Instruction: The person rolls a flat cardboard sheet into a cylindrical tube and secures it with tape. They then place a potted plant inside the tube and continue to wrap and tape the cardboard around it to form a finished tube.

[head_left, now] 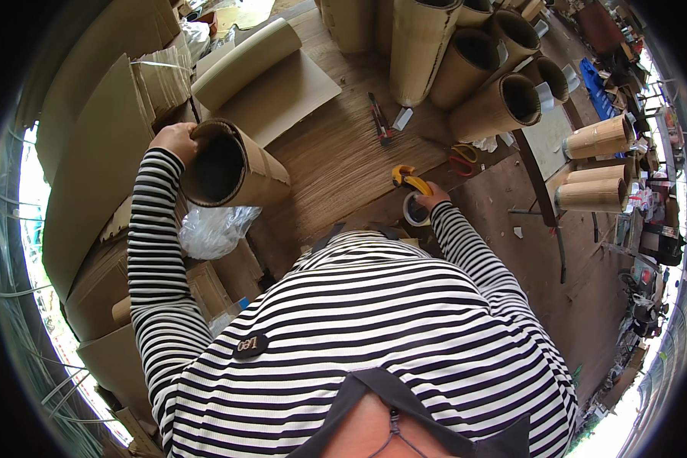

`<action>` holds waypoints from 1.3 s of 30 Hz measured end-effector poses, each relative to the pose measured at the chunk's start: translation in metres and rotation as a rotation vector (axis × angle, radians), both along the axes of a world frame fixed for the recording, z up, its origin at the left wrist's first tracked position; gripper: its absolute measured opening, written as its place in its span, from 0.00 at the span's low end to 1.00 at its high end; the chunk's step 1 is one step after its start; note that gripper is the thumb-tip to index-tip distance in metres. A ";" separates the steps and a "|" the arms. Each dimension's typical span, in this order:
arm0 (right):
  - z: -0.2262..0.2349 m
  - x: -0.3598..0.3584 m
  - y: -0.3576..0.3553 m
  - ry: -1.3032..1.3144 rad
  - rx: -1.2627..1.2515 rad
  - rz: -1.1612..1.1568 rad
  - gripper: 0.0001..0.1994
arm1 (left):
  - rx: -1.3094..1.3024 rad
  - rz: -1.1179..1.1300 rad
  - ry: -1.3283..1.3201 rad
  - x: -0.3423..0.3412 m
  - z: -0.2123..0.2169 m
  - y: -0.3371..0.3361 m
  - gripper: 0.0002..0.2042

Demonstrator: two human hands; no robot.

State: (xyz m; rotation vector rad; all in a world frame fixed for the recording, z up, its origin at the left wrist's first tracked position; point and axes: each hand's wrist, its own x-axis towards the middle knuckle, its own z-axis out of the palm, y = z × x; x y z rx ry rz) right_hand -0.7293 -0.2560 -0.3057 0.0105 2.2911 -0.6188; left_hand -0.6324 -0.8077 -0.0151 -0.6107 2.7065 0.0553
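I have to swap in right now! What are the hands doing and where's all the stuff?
Left hand: grips the rim of the rolled cardboard tube, open end toward you.
Right hand: holds the tape dispenser over the wooden table.
Done: the sheet is rolled; finished tubes lie at the table's far edge.
Left: no tape visible on the held tube. Scissors lie close by.

matt corrug. cardboard roll point(233, 164), glossy tape point(415, 208)

Clear crinkled plastic bag point(215, 229) under held cardboard roll; small black oval label point(251, 345) on striped shirt.
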 end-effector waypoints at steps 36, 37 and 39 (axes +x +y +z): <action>-0.004 -0.056 0.146 0.226 -0.226 0.322 0.28 | 0.904 -0.039 0.921 0.039 -0.047 0.155 0.40; -0.003 -0.047 0.152 0.353 -0.316 0.357 0.29 | 0.913 -0.060 0.971 0.033 -0.051 0.160 0.39; 0.086 -0.019 0.069 0.382 -0.376 0.322 0.33 | 0.885 -0.015 1.020 0.040 -0.055 0.167 0.38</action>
